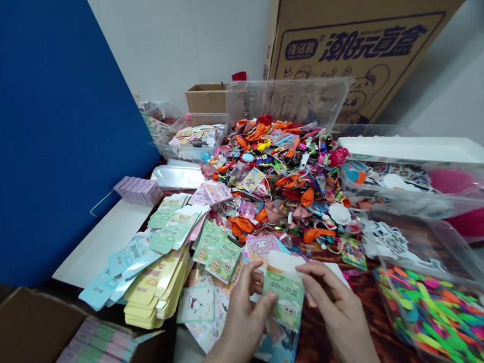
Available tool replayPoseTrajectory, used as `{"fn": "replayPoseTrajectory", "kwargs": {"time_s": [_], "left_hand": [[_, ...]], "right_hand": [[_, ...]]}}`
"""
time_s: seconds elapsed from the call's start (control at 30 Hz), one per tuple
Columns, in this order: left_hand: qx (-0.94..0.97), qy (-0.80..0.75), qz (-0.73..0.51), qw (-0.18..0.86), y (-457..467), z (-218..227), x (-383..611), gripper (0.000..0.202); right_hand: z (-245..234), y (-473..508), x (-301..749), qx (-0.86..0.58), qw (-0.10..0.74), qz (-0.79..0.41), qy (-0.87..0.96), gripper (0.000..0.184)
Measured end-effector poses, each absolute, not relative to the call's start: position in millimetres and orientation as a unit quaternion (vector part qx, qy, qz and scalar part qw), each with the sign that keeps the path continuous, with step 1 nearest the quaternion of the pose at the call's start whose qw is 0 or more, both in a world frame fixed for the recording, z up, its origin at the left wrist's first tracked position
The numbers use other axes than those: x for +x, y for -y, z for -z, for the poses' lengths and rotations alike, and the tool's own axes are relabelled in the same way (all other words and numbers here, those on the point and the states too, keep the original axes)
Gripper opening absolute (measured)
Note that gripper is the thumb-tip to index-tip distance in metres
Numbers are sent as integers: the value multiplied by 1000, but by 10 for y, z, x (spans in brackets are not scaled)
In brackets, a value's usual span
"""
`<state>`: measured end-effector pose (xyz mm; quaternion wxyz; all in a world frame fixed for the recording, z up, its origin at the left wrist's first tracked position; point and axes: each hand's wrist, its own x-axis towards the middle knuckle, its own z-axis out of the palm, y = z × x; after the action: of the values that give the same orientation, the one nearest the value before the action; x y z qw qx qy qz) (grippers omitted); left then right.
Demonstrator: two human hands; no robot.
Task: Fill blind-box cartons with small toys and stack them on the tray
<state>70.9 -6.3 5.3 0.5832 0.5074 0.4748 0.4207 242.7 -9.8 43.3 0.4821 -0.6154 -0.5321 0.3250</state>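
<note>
My left hand pinches a small green printed box by its left side, thumb on the front face. The box stands upright with its pale top flap raised. At the upper right corner, the fingers of my right hand are closed on the flap's edge. Beneath the hands lie blue printed packets and a white card with a small dog-like figure. Just behind the left hand are more green boxes. What is inside the held box is hidden.
A heap of small toys and orange balloons fills the table's middle. Flat yellow and blue box stacks lie left. A clear bin of bright pieces stands right. Packed boxes fill a carton at lower left.
</note>
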Motion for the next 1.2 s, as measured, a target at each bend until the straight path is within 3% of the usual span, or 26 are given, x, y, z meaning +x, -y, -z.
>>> {"fn": "replayPoseTrajectory", "kwargs": {"time_s": [0.13, 0.2, 0.33, 0.57, 0.73, 0.83, 0.97, 1.2], "left_hand": [[488, -464, -453, 584, 49, -33, 715, 52], [510, -460, -446, 574, 51, -73, 691, 51], [559, -431, -405, 581, 52, -220, 587, 57], [523, -405, -398, 635, 32, -206, 482, 37], [493, -384, -359, 694, -19, -161, 482, 41], [505, -391, -375, 672, -46, -199, 497, 37], [491, -407, -423, 643, -15, -229, 543, 42], [559, -411, -371, 617, 57, -156, 568, 41]], "right_hand": [[-285, 110, 2378, -616, 502, -400, 458, 45], [-239, 126, 2340, -610, 530, -402, 430, 47], [-267, 188, 2336, -601, 573, -363, 422, 32], [-371, 246, 2444, -586, 468, -380, 541, 18], [-329, 263, 2432, -590, 465, -385, 536, 20], [-341, 248, 2432, -574, 471, -382, 550, 37], [-385, 194, 2443, -513, 449, -424, 596, 19], [-420, 164, 2374, -578, 464, -465, 483, 22]]}}
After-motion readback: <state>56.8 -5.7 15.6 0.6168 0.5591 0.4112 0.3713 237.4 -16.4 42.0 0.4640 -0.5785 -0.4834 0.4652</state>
